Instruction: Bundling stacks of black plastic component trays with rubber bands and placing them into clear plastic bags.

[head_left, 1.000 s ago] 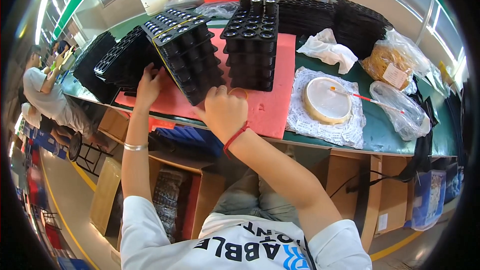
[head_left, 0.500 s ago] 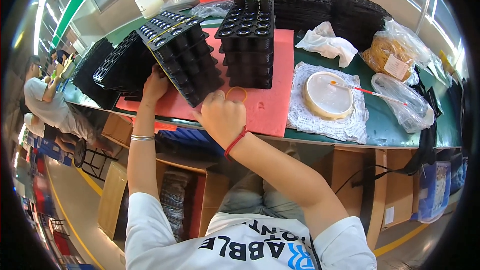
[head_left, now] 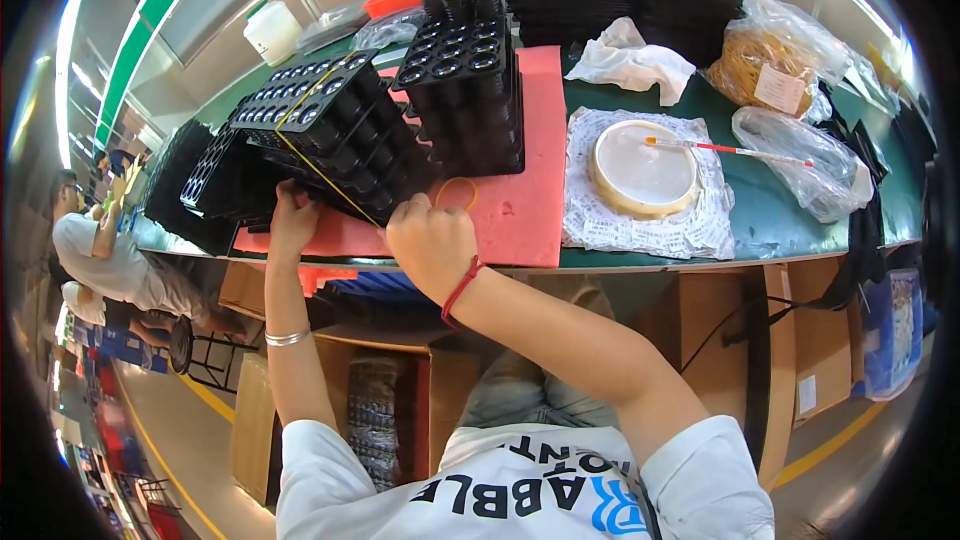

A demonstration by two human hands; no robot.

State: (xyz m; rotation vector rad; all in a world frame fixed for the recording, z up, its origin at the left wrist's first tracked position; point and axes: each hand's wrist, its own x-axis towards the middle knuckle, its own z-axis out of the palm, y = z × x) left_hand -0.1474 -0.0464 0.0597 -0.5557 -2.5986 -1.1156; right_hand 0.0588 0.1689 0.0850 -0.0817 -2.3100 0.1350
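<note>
Step in hand, as judged: banding of the leaned stack of black plastic cell trays (head_left: 355,145), which lay toward ten o'clock from the centre of the head view, over the pink foam mat (head_left: 540,140). A yellow elastic band (head_left: 322,173) crossed the top tray and ran taut down the near side.

Right hand (head_left: 432,240): at the stack's half past four, by its low corner, fingers curled into a fist. The band's lower end met the thumb side, and the fist appeared to have hold of it; the grip itself was hidden.

Left hand (head_left: 292,222): at the stack's seven o'clock, against its lower side. The fingertips were concealed, so it could not be told whether they gripped tray, band or neither.

An orange elastic loop (head_left: 474,195) lay on the mat at the fist's one o'clock, just beside it. A second, upright tray stack (head_left: 470,125), with black cylinders (head_left: 457,5) standing on top, stood between two and three o'clock of the leaned one.

Assessment: the next move called for even tension on the band, clearance around the low corner, and left-hand support against the lean. Risk noted: the band could slip or snap back.
</note>
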